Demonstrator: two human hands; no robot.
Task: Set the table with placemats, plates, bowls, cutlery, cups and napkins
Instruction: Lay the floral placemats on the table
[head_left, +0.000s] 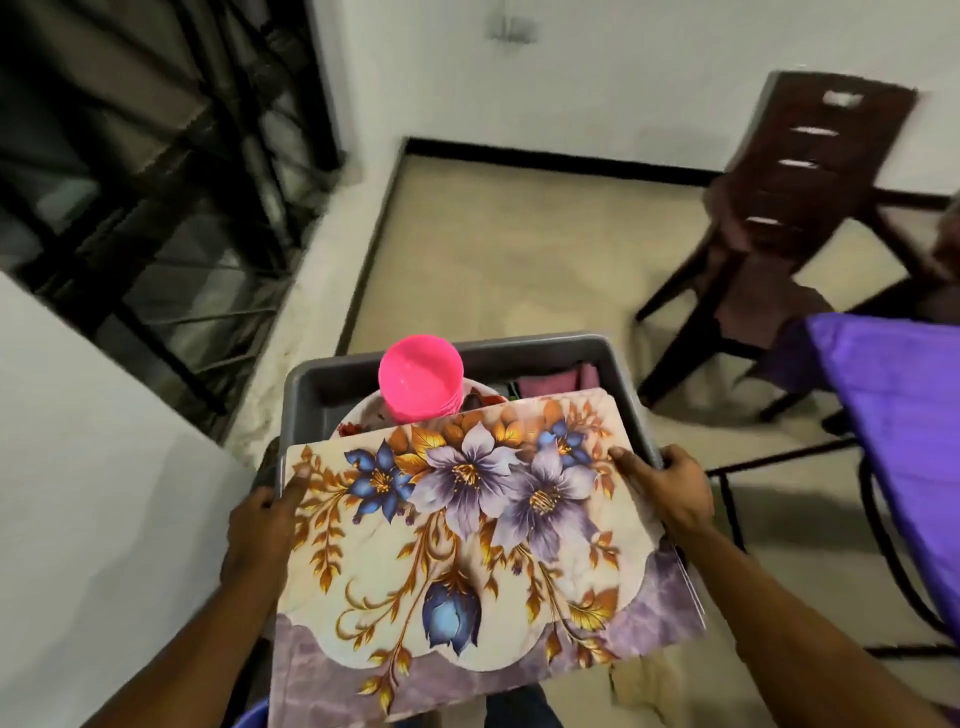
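**Loaded tub on its way to the table**

White walls and a beige floor frame a brown chair (789, 218) and the purple-covered table (893, 415) at right. Both hands carry a grey tub (311, 395): the left hand (260, 525) and right hand (670, 488) curl round its side rims, thumbs pinning the flowered placemats (483, 540) lying across its near edge. Pink cups (421, 382) stand stacked on plates (358, 415) toward its far-left corner. The load likely sits heavy; the mats look stiff and slick, so they could slide.

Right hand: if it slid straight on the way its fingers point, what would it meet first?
The right hand points inward across the floral placemat; it would likely slide over that toward the left hand, though depth is unclear.
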